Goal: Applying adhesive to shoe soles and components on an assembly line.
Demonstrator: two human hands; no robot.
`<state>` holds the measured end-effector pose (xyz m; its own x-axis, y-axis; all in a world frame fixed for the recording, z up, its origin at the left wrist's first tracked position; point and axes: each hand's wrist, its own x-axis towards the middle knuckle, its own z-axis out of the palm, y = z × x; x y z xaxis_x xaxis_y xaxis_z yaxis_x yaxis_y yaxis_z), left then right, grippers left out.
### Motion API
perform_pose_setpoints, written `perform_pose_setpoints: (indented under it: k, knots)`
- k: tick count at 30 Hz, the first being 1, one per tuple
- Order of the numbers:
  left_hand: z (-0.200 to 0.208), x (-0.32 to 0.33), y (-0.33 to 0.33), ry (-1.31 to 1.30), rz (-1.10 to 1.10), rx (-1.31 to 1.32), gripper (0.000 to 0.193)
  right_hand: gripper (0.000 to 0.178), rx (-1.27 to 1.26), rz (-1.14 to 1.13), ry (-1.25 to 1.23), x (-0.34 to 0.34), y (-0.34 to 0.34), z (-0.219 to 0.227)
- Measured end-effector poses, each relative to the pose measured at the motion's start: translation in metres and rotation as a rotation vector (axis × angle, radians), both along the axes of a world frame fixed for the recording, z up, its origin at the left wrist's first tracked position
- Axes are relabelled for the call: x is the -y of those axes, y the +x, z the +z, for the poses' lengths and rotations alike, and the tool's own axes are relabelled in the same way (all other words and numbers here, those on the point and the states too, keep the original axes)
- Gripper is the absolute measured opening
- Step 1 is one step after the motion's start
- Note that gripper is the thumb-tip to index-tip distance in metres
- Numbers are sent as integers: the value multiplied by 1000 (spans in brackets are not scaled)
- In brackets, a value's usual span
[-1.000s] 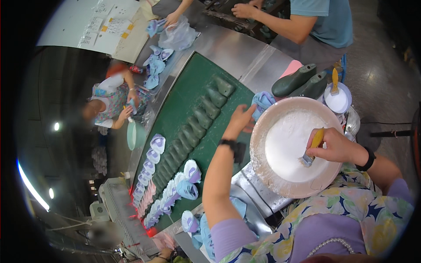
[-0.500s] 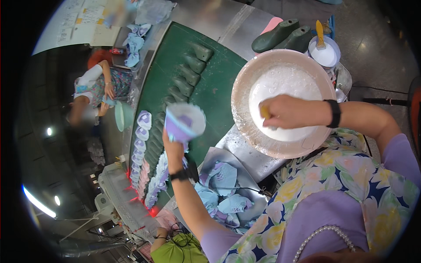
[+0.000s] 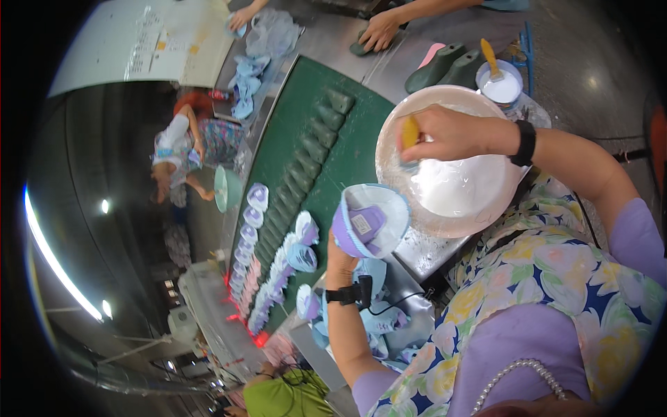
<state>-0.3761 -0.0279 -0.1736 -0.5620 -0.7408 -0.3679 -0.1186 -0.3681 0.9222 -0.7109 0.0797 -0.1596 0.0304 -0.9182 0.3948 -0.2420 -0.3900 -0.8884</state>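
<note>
My left hand (image 3: 339, 265) grips a purple and light-blue shoe upper (image 3: 349, 235) from its near side, its white inside facing up. The upper is at the left edge of a pale pink basin (image 3: 497, 217) of white liquid (image 3: 448, 191). Above the far left part of the basin, my right hand (image 3: 448, 132) is closed around a brush (image 3: 410, 132) with a yellow handle. The brush's lower end is partly hidden and blurred. Below my left hand, more blue and purple uppers (image 3: 381, 321) lie in a tray.
A green conveyor belt (image 3: 354, 153) carries a row of dark green shoe lasts (image 3: 300, 168) and rows of uppers (image 3: 288, 254). A small tub (image 3: 504, 90) with another brush stands behind the basin, beside two lasts (image 3: 434, 68). A co-worker's hand (image 3: 379, 31) touches a last at the back.
My left hand has brought the upper rightward to the basin's edge. My right hand has raised the brush from the liquid toward the far left rim. Co-workers' hands have appeared at the top.
</note>
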Motion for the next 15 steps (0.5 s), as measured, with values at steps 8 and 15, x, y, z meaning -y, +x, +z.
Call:
perform_pose_setpoints:
  k: [8,15]
  knots:
    - [-3,-31,-66,-948,-154,195,39,30,-61,-304,-77,-3,3,-1]
    - [-26,-33,-65,-1121,220,105,41,36,257,-266,305,-20,23,-6]
